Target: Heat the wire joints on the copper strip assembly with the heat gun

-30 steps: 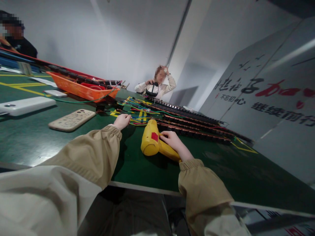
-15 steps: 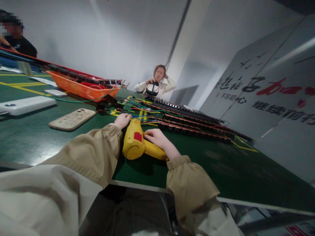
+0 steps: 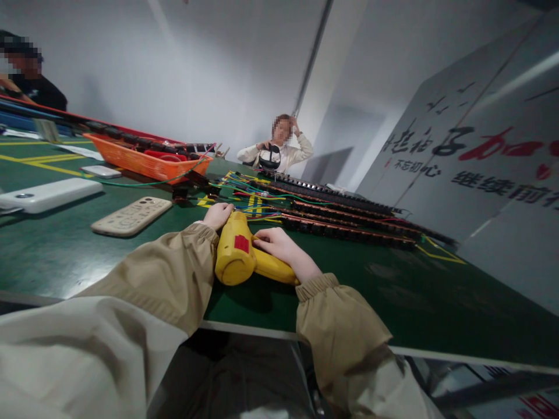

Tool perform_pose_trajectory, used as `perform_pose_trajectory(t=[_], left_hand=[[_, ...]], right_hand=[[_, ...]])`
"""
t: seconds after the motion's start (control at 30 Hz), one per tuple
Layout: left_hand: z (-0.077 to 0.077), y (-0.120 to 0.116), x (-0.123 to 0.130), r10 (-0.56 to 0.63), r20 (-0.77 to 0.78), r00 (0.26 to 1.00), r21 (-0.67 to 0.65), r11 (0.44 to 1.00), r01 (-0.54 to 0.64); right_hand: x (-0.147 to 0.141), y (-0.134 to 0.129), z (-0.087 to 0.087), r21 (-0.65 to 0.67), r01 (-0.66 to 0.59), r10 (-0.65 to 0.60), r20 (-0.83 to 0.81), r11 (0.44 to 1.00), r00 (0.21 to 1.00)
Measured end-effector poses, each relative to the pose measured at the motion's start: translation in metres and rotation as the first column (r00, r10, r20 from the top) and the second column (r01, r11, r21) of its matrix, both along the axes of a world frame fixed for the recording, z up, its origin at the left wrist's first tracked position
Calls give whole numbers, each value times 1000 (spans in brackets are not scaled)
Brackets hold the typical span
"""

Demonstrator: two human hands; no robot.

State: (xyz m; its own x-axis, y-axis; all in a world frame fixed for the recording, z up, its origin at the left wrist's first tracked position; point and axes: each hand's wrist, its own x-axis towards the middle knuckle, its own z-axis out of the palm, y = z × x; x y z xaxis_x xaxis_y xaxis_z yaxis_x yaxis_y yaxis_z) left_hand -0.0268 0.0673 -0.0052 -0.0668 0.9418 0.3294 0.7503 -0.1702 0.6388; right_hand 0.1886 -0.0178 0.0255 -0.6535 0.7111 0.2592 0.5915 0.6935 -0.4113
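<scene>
A yellow heat gun (image 3: pixel 236 256) with a red label is just above the green table, its nozzle pointing away from me toward the colored wires (image 3: pixel 257 201). My right hand (image 3: pixel 279 247) is closed on its handle. Beyond the nozzle's left side, my left hand (image 3: pixel 218 215) has its fingers pressed together close to the wire ends; what they pinch is hidden. Long dark strips (image 3: pixel 345 227) with copper-colored edges lie to the right, joined to the wires.
An orange basket (image 3: pixel 148 166) holding dark strips and something red stands at the back left. A phone in a beige case (image 3: pixel 131 216), a white power bank (image 3: pixel 52 195) and a small white device (image 3: pixel 101 171) lie on the left. One person (image 3: pixel 279 148) sits across; another (image 3: pixel 35 81) is far left.
Both hands and the heat gun hold nearly the same pose, with the gun slightly further left. The view has shifted a little.
</scene>
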Motion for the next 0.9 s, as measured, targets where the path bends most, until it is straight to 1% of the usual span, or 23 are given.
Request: perform_pose_trajectory(t=[0.2,0.3,0.4,0.57,0.73,0.83,0.9], left_hand=[[-1,1,0,-6,9,1000,24,1000,5],[-2,0,1,-8,19,1000,38,999,7],[-3,0,2,-12,27,1000,48,999,10],[-4,0,1,-21,36,999,46,999,19],[-2,0,2,-20,38,999,51,999,18],[3,-1,-4,-1,26,1000,89,996,-1],[7,0,-15,53,26,998,135,989,-56]], right_hand=[[2,1,3,-3,-22,22,24,1000,999],[9,3,3,-15,-8,9,31,1000,999],[22,5,3,-35,31,-30,12,999,999],[54,9,3,-123,110,-117,-49,986,992],[77,11,6,-14,220,-220,5,975,976],[83,8,7,11,231,-232,25,973,972],[85,5,8,17,232,-233,33,973,972]])
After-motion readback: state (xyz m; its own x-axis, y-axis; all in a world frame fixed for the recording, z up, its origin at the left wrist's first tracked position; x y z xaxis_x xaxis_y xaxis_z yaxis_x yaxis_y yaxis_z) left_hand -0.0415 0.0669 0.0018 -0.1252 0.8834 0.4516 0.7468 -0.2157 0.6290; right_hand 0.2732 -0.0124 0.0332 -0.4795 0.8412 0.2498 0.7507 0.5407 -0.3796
